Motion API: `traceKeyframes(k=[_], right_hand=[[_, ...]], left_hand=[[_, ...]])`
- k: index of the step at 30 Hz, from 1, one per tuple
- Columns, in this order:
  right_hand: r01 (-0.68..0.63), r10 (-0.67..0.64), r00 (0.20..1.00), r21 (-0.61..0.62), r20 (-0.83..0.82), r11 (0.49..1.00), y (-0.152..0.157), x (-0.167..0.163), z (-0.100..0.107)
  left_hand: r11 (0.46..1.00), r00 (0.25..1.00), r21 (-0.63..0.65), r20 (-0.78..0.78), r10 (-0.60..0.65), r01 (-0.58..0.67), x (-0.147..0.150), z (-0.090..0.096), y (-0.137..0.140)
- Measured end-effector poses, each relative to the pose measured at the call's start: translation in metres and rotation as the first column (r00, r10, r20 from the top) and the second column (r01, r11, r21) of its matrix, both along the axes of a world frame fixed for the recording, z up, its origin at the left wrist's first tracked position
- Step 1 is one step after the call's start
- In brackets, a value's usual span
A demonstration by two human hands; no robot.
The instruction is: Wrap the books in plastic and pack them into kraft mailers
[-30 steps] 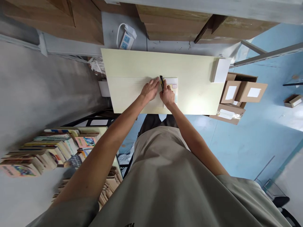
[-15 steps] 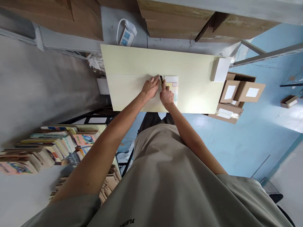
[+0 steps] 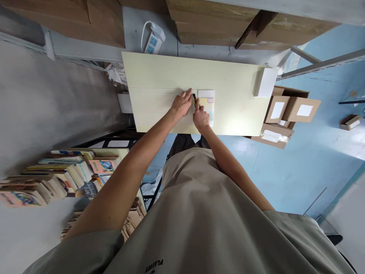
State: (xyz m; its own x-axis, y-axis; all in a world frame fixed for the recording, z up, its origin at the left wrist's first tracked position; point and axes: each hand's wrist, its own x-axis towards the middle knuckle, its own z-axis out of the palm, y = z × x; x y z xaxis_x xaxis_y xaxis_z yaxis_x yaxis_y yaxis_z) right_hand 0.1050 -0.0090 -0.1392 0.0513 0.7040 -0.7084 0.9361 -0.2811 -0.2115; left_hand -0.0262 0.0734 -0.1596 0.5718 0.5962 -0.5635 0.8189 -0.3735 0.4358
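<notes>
My right hand (image 3: 201, 118) is closed around a slim black-and-yellow utility knife (image 3: 195, 99), index finger stretched along its top. The knife points away from me and lies close to the left edge of a thin booklet (image 3: 210, 110) with a white, yellow and pale blue cover. Just left of the knife, my left hand (image 3: 182, 103) rests flat with fingers extended, pressing on the pale surface. Under it a faint straight line runs leftward, perhaps the edge of a thin sheet; I cannot tell. The blade tip is too small to make out.
The pale yellow tabletop (image 3: 234, 83) carries a white box (image 3: 266, 82) at its right end. Behind it are a power strip (image 3: 153, 42) and large cardboard boxes (image 3: 211, 26). Open cartons (image 3: 285, 110) stand to the right; stacked books (image 3: 68, 167) are at lower left.
My right hand has drawn the knife very slightly toward me along the booklet's left edge. The left hand stays almost in place, and the view has shifted a little.
</notes>
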Motion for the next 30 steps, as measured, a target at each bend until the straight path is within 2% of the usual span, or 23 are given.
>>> traceKeyframes(k=[6,13,22,30], right_hand=[[-0.04,0.043,0.998,-0.057,0.043,0.998,-0.008,-0.002,0.008],[-0.086,0.091,0.994,-0.071,0.058,0.994,-0.025,0.001,0.014],[-0.148,0.152,0.987,-0.069,0.057,0.987,-0.052,0.01,0.017],[-0.179,0.184,0.982,-0.096,0.045,0.979,-0.079,0.017,0.018]], left_hand=[[0.999,0.999,-0.017,-0.001,0.05,-0.05,0.003,0.0,-0.002],[0.999,0.999,-0.02,0.007,0.038,-0.038,0.004,0.001,-0.002],[0.997,0.997,-0.031,-0.011,0.076,-0.076,0.011,0.014,-0.01],[0.996,0.996,-0.006,0.014,0.092,-0.092,0.009,0.001,-0.014]])
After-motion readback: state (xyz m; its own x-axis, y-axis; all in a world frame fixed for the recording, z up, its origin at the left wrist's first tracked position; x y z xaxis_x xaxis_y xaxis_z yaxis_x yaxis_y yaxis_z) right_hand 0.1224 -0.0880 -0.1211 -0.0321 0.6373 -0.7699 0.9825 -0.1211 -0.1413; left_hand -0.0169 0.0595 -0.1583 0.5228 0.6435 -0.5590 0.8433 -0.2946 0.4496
